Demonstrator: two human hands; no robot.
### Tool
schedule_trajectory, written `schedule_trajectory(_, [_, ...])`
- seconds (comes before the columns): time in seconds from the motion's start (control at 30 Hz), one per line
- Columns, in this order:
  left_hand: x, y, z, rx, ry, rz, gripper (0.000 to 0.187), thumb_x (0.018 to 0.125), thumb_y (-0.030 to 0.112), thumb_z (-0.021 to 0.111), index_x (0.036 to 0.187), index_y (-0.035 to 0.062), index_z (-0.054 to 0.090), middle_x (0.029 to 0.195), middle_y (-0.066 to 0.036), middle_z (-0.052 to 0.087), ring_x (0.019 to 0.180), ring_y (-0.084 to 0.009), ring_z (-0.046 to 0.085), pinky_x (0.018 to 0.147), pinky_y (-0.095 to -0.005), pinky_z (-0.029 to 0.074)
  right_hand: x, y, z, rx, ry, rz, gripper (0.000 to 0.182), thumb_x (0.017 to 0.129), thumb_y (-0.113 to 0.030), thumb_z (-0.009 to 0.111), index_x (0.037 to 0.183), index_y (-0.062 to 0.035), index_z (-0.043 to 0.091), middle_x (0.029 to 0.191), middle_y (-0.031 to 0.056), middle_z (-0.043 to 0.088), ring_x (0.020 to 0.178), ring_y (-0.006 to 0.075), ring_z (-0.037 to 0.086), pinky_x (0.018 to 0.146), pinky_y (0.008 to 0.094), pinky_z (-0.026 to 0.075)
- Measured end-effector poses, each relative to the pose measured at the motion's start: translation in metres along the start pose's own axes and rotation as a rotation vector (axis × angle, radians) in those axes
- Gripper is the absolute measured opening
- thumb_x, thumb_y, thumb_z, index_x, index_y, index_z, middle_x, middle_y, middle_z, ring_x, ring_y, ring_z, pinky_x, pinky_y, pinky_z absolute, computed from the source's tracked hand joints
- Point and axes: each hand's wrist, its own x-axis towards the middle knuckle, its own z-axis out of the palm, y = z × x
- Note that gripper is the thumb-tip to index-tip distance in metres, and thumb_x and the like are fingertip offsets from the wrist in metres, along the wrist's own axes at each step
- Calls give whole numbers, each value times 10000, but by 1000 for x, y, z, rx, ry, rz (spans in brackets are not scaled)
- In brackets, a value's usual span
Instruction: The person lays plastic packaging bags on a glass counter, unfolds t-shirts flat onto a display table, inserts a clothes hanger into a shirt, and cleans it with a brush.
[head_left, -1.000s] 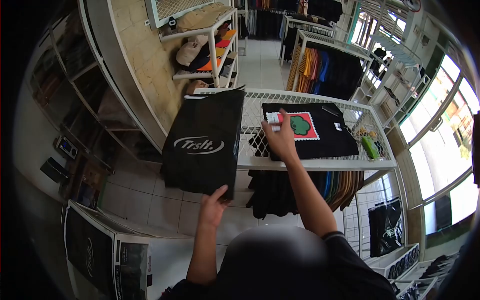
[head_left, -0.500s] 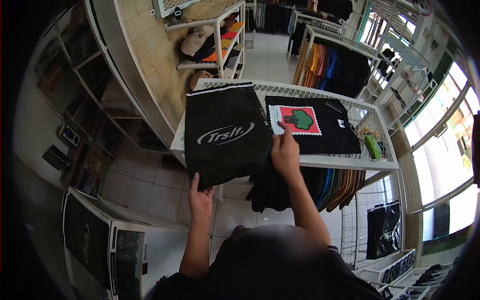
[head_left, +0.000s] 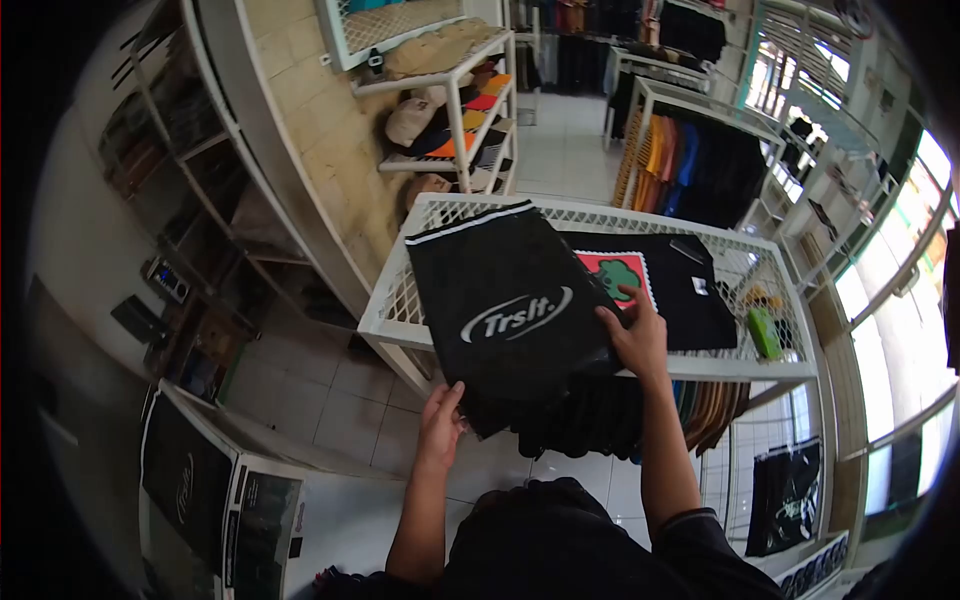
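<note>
A black plastic mailer bag (head_left: 490, 280) with a white "Trslt." logo and a white strip along its far edge lies tilted over the mesh table and past its near edge. My left hand (head_left: 440, 425) pinches its near left corner, thumb on top. At the bag's right edge, my right hand (head_left: 640, 335) grips with the thumb over the plastic; some of its fingers are hidden. Partly under the bag is a folded black T-shirt (head_left: 705, 320) with a red stamp-like print of a green tree. A small dark item (head_left: 688, 250) rests on the shirt.
The white mesh-topped table (head_left: 390, 320) has a green item (head_left: 765, 333) at its right end. Clothes (head_left: 715, 415) hang beneath it. Caps (head_left: 412, 118) fill a shelf at the back left. Further back stands a rack of shirts (head_left: 665, 150). A white box (head_left: 330, 515) stands at lower left.
The bag has turned and shifted right, now covering the left part of the shirt's print. Both hands have moved right and nearer with it. The whole view has shifted slightly.
</note>
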Motion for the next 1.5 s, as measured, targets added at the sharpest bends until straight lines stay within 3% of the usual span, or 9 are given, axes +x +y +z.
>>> schedule_trajectory(0.3, [12,-13,45,29,39,110,374,1001,233,670,1293,20,574,1211,-78,685,1079,-147,662,878,-289,530,9,22,-50,-224,-264,56,694,770,-478,849,1305,-96,624,833,161,716,798,344,723,758,438,553])
schedule_trajectory(0.43, [21,-27,45,22,46,302,371,982,179,687,1273,-28,585,1214,-98,684,1088,-154,641,967,-289,495,41,6,-35,-224,-376,8,772,826,-584,756,1325,-16,604,970,239,737,977,416,710,866,479,543])
schedule_trajectory(0.6, [-5,-8,43,100,63,101,401,957,183,711,1287,-20,608,1198,-99,689,1080,-152,641,968,-293,486,67,15,17,-203,-323,-119,721,883,-541,712,1325,19,604,1071,291,715,1047,442,687,917,493,529])
schedule_trajectory(0.73, [10,0,37,-3,196,330,429,957,255,716,1270,-24,623,1148,-98,705,1013,-152,664,913,-284,512,63,-2,23,-123,-371,-114,567,875,-441,746,1174,39,698,1027,283,727,985,420,713,870,471,547])
schedule_trajectory(0.93, [8,38,29,160,307,225,385,968,378,694,1026,-2,722,933,-25,715,825,-116,654,767,-261,499,66,-9,41,-96,-493,-73,495,832,-371,801,1086,48,730,918,255,738,875,401,728,805,442,558])
schedule_trajectory(1.13, [29,41,-3,297,433,334,402,968,403,698,853,18,717,761,21,643,693,-77,571,629,-278,443,46,-36,75,-125,-385,-159,503,921,-446,699,891,56,681,801,297,663,775,456,665,708,484,494])
schedule_trajectory(1.3, [10,48,-37,265,460,339,422,999,396,667,931,-17,722,803,-1,670,723,-89,578,670,-276,472,15,-76,99,94,-406,-236,485,1008,-364,615,825,85,615,722,319,578,650,470,539,631,491,425])
schedule_trajectory(1.37, [-5,60,-55,283,498,411,432,1013,392,646,1015,-35,715,869,-19,683,810,-98,590,741,-285,485,1,-99,112,175,-394,-325,454,1036,-332,595,844,79,620,602,188,507,573,224,451,572,412,382])
schedule_trajectory(1.5, [-43,91,-99,197,502,508,422,1061,365,576,1209,-20,664,1072,-40,701,971,-119,599,887,-288,479,-21,-143,156,347,-516,-299,455,1047,-334,593,820,59,570,631,34,385,643,110,361,560,344,318])
